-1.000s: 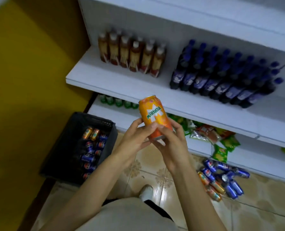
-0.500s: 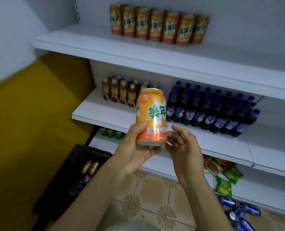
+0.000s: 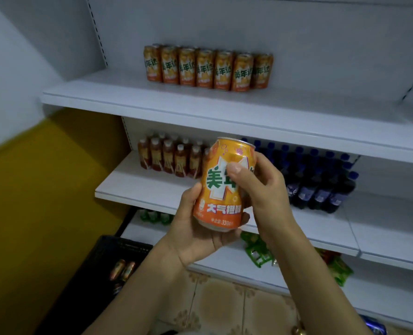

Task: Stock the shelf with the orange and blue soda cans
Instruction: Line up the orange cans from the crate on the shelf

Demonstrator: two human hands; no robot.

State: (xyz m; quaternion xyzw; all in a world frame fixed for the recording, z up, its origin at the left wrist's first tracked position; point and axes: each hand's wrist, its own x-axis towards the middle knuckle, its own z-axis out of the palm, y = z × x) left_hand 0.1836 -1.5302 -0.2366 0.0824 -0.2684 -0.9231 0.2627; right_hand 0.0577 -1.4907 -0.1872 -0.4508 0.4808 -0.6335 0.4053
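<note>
I hold an orange soda can (image 3: pixel 221 189) upright in front of the shelves, at about the middle shelf's height. My left hand (image 3: pixel 195 233) cups its base and lower left side. My right hand (image 3: pixel 261 192) grips its right side, thumb across the label. A row of several matching orange cans (image 3: pixel 207 68) stands at the back of the upper shelf (image 3: pixel 200 110). More cans lie in a black crate (image 3: pixel 99 269) on the floor at lower left, and a blue can (image 3: pixel 375 326) shows at the bottom right edge.
The middle shelf (image 3: pixel 137 189) carries brown bottles (image 3: pixel 169 158) and dark blue-capped bottles (image 3: pixel 321 184). Green bottles (image 3: pixel 152 216) and snack packets (image 3: pixel 261 252) sit on the lowest shelf. A yellow wall (image 3: pixel 43 201) is to the left. The upper shelf is bare right of the cans.
The view has tilted up, bringing the upper shelf and its can row into sight. The can rose and turned upright, and my right hand, briefly off it, now grips its side.
</note>
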